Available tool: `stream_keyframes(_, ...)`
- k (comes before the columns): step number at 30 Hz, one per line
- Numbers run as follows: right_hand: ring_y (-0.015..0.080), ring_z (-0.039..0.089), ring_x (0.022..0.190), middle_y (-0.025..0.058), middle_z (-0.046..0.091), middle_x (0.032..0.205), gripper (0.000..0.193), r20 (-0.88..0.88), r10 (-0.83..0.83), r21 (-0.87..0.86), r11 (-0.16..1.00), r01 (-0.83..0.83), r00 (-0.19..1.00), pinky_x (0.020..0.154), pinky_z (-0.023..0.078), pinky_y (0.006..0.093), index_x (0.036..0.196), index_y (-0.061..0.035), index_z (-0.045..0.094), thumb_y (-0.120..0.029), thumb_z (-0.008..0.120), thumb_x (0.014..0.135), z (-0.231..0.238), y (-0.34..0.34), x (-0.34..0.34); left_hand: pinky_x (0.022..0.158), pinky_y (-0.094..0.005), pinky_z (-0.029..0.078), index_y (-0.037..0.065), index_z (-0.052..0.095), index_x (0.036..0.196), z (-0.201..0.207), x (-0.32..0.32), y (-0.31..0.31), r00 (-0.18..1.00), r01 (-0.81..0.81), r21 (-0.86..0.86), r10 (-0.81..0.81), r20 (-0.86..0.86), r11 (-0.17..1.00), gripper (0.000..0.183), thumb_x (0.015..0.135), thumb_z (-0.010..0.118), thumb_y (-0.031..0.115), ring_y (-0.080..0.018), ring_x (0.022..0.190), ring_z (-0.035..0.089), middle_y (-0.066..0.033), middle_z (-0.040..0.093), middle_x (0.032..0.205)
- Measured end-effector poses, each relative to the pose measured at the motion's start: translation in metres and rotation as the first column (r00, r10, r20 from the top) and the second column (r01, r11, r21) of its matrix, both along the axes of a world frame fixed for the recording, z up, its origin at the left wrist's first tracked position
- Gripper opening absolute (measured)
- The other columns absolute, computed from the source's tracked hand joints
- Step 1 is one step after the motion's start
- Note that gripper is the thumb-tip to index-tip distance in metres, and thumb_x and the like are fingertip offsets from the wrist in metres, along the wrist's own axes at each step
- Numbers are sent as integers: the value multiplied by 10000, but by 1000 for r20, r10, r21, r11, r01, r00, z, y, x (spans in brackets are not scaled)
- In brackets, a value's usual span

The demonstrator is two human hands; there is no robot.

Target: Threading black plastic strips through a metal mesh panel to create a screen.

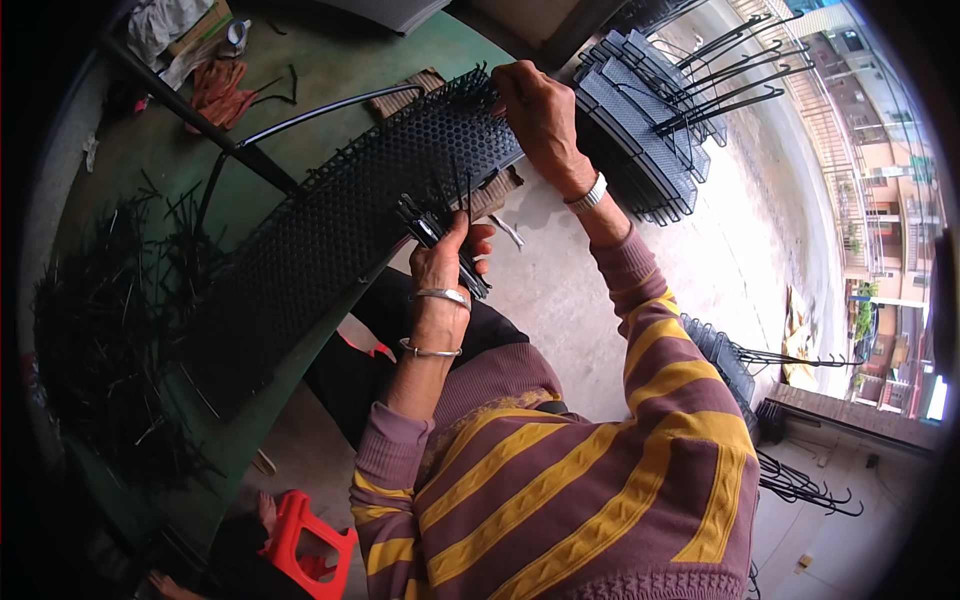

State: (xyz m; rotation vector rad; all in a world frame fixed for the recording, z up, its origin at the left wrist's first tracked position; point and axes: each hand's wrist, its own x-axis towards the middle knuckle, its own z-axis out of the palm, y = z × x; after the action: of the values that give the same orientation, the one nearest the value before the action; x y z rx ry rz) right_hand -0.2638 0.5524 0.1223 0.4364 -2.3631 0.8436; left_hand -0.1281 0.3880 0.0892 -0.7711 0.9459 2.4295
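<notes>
A long black perforated panel lies slantwise across a green table, with short black prongs along its far edge. My left hand is closed around a bundle of thin black strips by the panel's near edge; one or two strips stick up above the thumb. At the panel's right end my right hand is closed in a pinch against the far corner. Whatever its fingertips hold is hidden behind the hand.
Loose black strips are heaped on the green table at left. A bent metal rod and orange gloves lie beyond the panel. Stacked black panels with hooked wires stand at right. A red stool is at lower left.
</notes>
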Motion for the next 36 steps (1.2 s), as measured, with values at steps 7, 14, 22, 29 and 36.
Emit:
stream_keyframes(7, 223, 675, 685, 95, 680, 832, 119, 22, 49, 175, 983, -52, 999, 601, 515, 308, 970, -81, 704, -81, 646, 866, -6, -2, -11, 469, -253, 436, 63, 620, 933, -1, 1, -2, 1000, -22, -6, 22, -14, 1000, 174, 895, 705, 210, -134, 620, 580, -95, 677, 792)
stream_keyframes(14, 279, 603, 880, 86, 623, 933, 144, 9, -129, 302, 946, 120, 992, 758, 441, 388, 956, -175, 732, -200, 632, 855, -10, -10, -10, 497, -258, 467, 59, 628, 948, 3, 2, -1, 999, -15, -29, 14, -34, 999, 181, 909, 687, 226, -157, 687, 641, -95, 693, 833)
stream_keyframes(22, 225, 619, 892, 113, 672, 969, 253, 398, 71, 4, 997, -79, 915, 778, 460, 359, 1051, -71, 711, -266, 646, 903, 29, -19, 47, 527, -260, 471, 60, 662, 994, 7, 2, -2, 997, -21, -92, 15, -70, 996, 215, 903, 685, 254, -163, 755, 693, -90, 728, 889)
stream_keyframes(29, 115, 649, 728, 78, 693, 773, 228, 653, 482, -460, 865, -200, 584, 668, 517, 273, 964, 35, 679, -187, 640, 929, 26, -8, 68, 534, -250, 489, 39, 670, 1047, 23, 4, 3, 992, 14, -181, -36, -119, 983, 243, 906, 674, 237, -166, 750, 710, -93, 736, 922)
stream_keyframes(36, 120, 664, 662, 62, 671, 713, 244, 626, 444, -462, 873, -155, 641, 616, 525, 257, 844, 38, 653, -171, 598, 958, 25, -12, 72, 570, -280, 562, 3, 662, 1050, 25, 1, 3, 993, -34, -218, 9, -116, 975, 240, 948, 619, 216, -192, 779, 719, -107, 731, 933)
